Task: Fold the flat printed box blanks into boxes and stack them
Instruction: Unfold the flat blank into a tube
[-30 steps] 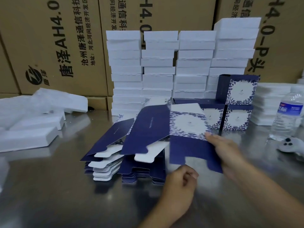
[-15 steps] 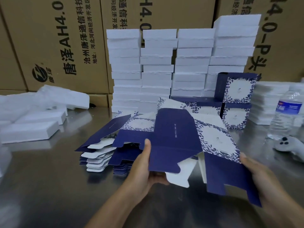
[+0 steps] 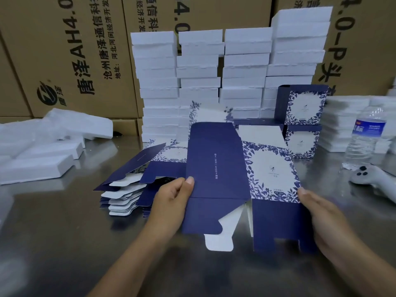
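While L hand [image 3: 171, 202] grips box blank [image 3: 216, 179], R hand [image 3: 317, 213] steadies edge

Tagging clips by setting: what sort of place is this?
Probably a packing workshop: shipping cartons along the wall, stacked white foam trays, flat box blanks piled on a steel table.

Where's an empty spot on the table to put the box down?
Bare table lies front left, between the foam trays and the pile of blanks. The back is crowded with white stacks and finished boxes; the right has a bottle and controller.
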Demonstrator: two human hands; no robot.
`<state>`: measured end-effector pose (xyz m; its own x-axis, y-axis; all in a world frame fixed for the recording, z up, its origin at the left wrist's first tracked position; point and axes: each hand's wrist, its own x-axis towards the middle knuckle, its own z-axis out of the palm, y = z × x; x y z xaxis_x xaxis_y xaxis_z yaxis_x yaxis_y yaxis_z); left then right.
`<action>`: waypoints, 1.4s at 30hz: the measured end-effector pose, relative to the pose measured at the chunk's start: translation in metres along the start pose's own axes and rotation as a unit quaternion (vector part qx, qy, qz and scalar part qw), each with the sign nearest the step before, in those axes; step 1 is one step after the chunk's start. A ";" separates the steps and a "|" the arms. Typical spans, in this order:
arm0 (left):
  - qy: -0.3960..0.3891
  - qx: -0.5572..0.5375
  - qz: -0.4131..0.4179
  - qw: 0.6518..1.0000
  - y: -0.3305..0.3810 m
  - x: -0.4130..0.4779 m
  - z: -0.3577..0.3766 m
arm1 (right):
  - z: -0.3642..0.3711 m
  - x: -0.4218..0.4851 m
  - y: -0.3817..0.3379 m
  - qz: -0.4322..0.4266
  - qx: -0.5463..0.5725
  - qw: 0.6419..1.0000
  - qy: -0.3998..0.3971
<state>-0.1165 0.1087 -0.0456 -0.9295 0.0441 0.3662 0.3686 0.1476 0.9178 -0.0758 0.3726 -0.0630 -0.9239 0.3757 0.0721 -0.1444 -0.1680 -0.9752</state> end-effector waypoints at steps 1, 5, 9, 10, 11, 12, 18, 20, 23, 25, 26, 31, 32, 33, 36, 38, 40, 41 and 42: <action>0.008 -0.008 -0.001 1.000 0.001 0.000 0.000 | 0.001 -0.001 0.001 0.000 -0.013 1.000 -0.009; 0.017 -0.059 -0.042 0.997 0.002 0.001 -0.003 | 0.002 -0.005 0.004 -0.005 -0.033 0.999 -0.015; 0.011 -0.088 -0.053 0.995 0.000 0.001 -0.002 | 0.004 -0.008 0.004 -0.024 -0.066 0.998 0.001; 0.009 -0.092 -0.051 0.994 0.000 0.001 -0.002 | 0.004 -0.007 0.004 -0.037 -0.072 0.997 0.009; 0.005 -0.093 -0.050 0.994 0.000 0.001 -0.001 | 0.003 -0.006 0.003 -0.046 -0.080 0.996 0.016; 0.002 -0.094 -0.050 0.994 -0.001 0.001 -0.001 | 0.002 -0.006 0.002 -0.054 -0.090 0.994 0.021; 0.024 -0.048 -0.056 0.997 -0.010 0.002 0.002 | -0.007 -0.002 0.006 -0.050 -0.119 0.992 -0.001; 0.049 0.016 -0.025 0.998 -0.012 0.004 0.001 | -0.006 -0.001 0.008 -0.039 -0.104 0.994 -0.016; 0.054 0.074 -0.008 0.996 -0.017 0.007 -0.001 | -0.004 0.000 0.009 -0.049 -0.084 0.995 -0.001; 0.038 0.082 -0.011 0.996 -0.018 0.007 -0.002 | -0.004 0.001 0.009 -0.062 -0.083 0.994 0.027; 0.031 0.084 -0.013 0.996 -0.018 0.007 -0.003 | -0.004 0.002 0.008 -0.066 -0.088 0.993 0.045; -0.011 0.026 -0.039 0.999 -0.020 0.007 0.000 | -0.010 0.004 0.006 -0.091 -0.123 0.986 0.071; -0.016 0.005 -0.050 0.999 -0.020 0.006 0.001 | -0.011 0.004 0.006 -0.089 -0.122 0.986 0.069; -0.016 -0.020 -0.060 0.998 -0.020 0.006 0.002 | -0.011 0.005 0.006 -0.088 -0.120 0.987 0.064; 0.000 -0.058 -0.061 0.996 -0.020 0.004 0.002 | -0.011 0.004 0.006 -0.086 -0.132 0.986 0.044; 0.017 -0.036 -0.045 0.998 -0.022 0.006 0.001 | -0.009 0.001 0.006 -0.089 -0.134 0.987 0.022; 0.027 -0.021 -0.041 0.999 -0.024 0.008 0.000 | -0.009 0.000 0.005 -0.094 -0.135 0.986 0.018; 0.025 -0.023 -0.044 0.998 -0.024 0.009 -0.001 | -0.008 0.001 0.003 -0.093 -0.132 0.987 0.023; 0.019 -0.025 -0.047 0.998 -0.023 0.010 -0.002 | -0.008 0.001 0.001 -0.090 -0.126 0.987 0.032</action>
<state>-0.1347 0.1040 -0.0629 -0.9593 -0.0060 0.2822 0.2803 0.0989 0.9548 -0.0738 0.3799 -0.0660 -0.8660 0.4373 0.2426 -0.2031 0.1357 -0.9697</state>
